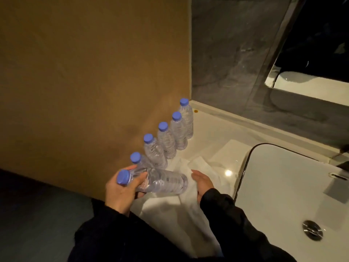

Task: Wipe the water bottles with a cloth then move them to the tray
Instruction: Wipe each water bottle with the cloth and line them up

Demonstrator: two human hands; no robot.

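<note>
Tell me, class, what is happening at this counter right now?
A person in dark sleeves stands at a white counter beside a sink. The left hand holds one blue-capped water bottle on its side near the cap end, over a white cloth. The right hand rests on the cloth, beside the bottle's base. Five more bottles stand upright in a row along the brown wall. No tray is in view.

Dim, soft, noisy frame; glare spot on countertop (228, 173).
</note>
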